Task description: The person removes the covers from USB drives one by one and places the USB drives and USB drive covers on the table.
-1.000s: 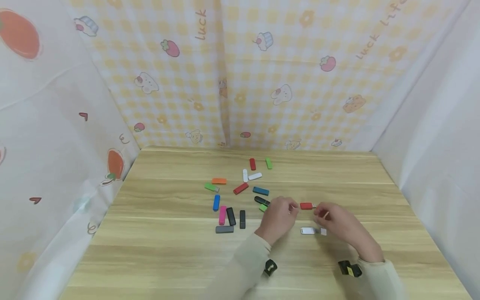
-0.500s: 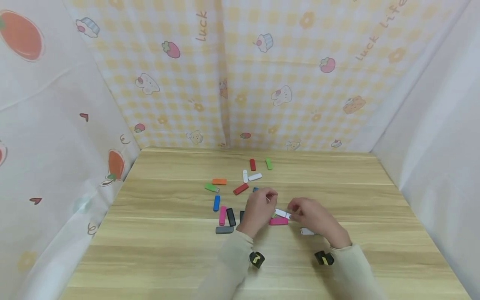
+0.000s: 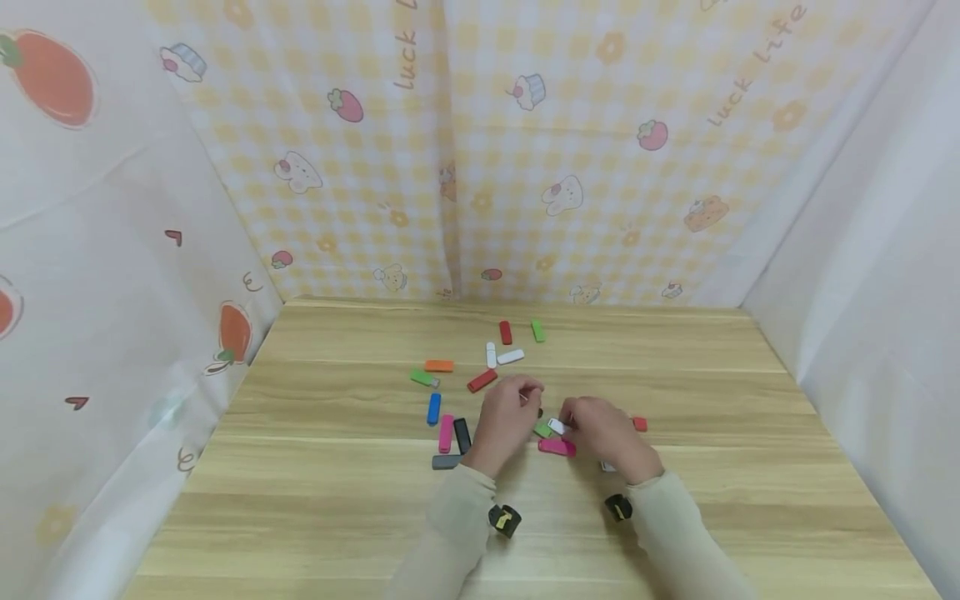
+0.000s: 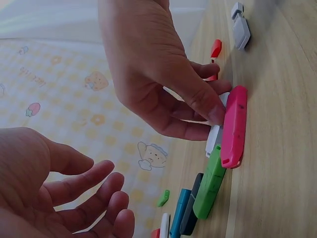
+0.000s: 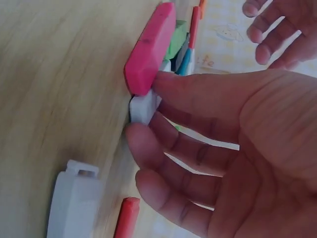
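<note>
R hand (image 3: 602,432) pinches wht USB stick (image 3: 557,426) on tbl (image 3: 300,533).

- On the pink stick (image 4: 234,126), looks like smooth plastic, nearly matt, dotted with dark specks.
- On the white stick (image 5: 142,108) just beside, looks like smooth plastic too.
- At the plug (image 3: 434,383) of one green stick (image 3: 422,377), looks metallic.
- On the tabletop (image 3: 300,517), shows smooth wood grain.
- On the wall hanging (image 3: 360,183), looks like printed cloth.

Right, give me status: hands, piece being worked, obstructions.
Right hand pinching white stick. Left hand empty. Pink stick and green stick close beside, possibly in the way.
</note>
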Motion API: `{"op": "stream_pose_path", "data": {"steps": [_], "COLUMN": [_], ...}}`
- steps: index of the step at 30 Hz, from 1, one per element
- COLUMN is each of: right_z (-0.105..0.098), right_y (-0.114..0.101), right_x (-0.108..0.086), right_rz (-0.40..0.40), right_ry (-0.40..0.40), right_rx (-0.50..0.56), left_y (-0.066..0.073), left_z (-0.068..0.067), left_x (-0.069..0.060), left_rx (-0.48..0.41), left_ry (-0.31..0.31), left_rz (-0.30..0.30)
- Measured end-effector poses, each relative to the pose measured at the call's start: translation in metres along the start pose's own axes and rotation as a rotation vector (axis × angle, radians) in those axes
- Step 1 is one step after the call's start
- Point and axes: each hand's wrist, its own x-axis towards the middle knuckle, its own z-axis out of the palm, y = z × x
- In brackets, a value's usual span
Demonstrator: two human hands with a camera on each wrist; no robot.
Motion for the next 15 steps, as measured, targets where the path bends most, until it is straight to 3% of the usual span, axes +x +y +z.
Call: {"op": "stream_pose_path", "data": {"steps": [11, 15], "right_z": [0.0031, -0.0038], "right_y": [0.0054, 0.0060], "right_x": [0.0003, -0.0048], "right_rz": [0.007, 0.002], "right_ry": [0.010, 0.031], "right_rx": [-0.002, 0.050], "left_y": [-0.0004, -0.0017], "left_z": [-0.0043, -0.0054], "left_x": [0.0009, 0.0002], "left_rx": [-0.017, -0.011], "left_ry": [-0.005, -0.006], "left_rz": [-0.033, -0.011]}}
